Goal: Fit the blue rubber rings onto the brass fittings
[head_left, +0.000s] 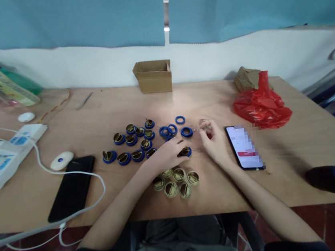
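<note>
My left hand [168, 154] rests on the wooden table [100, 121], its fingers closed on a brass disc in a blue ring [186, 152]. My right hand [214, 138] is just to the right, fingers pinched on a small wire part [201, 126] I cannot make out well. Several brass discs fitted with blue rings [133, 143] lie in a cluster to the left. A few loose blue rings [174, 128] lie beyond my hands. Several bare brass discs [175, 183] sit near the front edge, below my left wrist.
A lit phone [244, 147] lies right of my right hand, a red plastic bag [260, 105] beyond it. A small cardboard box [152, 76] stands at the back. On the left are a black phone [71, 186], a white cable [79, 174], a power strip [4, 154] and tweezers [84, 100].
</note>
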Available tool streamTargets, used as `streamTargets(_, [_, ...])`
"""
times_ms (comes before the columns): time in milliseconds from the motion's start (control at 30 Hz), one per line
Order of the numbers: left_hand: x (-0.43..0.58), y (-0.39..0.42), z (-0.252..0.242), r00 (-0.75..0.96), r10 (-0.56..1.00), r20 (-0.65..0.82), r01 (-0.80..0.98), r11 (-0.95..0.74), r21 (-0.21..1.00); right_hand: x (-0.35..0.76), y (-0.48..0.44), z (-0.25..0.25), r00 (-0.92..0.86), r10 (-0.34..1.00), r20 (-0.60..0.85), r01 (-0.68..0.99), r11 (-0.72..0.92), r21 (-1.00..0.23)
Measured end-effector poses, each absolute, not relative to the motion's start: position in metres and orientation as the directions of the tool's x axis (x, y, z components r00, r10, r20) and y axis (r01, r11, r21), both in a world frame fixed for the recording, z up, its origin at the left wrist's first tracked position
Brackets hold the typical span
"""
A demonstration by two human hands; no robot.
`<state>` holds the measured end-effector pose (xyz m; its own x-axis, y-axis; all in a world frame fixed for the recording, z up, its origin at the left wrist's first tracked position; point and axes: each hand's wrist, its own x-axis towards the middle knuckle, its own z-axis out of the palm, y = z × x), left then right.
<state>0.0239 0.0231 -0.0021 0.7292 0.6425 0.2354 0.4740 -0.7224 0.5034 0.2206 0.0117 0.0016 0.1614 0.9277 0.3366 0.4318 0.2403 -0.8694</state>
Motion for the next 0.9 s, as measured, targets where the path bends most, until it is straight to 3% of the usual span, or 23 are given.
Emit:
streamTargets(167, [0.025,0.021,0.006,0.740,0.636,0.219,0.526,-0.750,0.402,0.228,0.018,-0.004,-0.068,0.916,0.396,0.688,0.330,-0.647])
streamTargets(333, [0.020,0.024,0.011,0.726,0.647,0.233,0.592,-0.761,0.265,0.229,0.026,-0.021,-0.312,0.856,0.412,0.791,0.474,-0.387])
streamTargets(433, [0.016,0.024,0.012,0.714,0.655,0.249,0.609,-0.756,0.240,0.228,0.031,-0.031,-0.311,0.858,0.409,0.795,0.471,-0.382])
streamTargets(600, [0.014,0.026,0.012,0.712,0.656,0.252,0.602,-0.754,0.263,0.226,0.032,-0.027,-0.234,0.848,0.475,0.741,0.472,-0.478])
streamTargets(767, [0.016,0.029,0.008,0.683,0.681,0.266,0.612,-0.731,0.300,0.245,0.036,-0.010,-0.024,0.797,0.604,0.784,0.390,-0.483])
streamTargets(900, [0.018,0.030,0.005,0.675,0.679,0.289,0.619,-0.734,0.279,0.267,0.043,-0.004,0.060,0.790,0.610,0.825,0.305,-0.476])
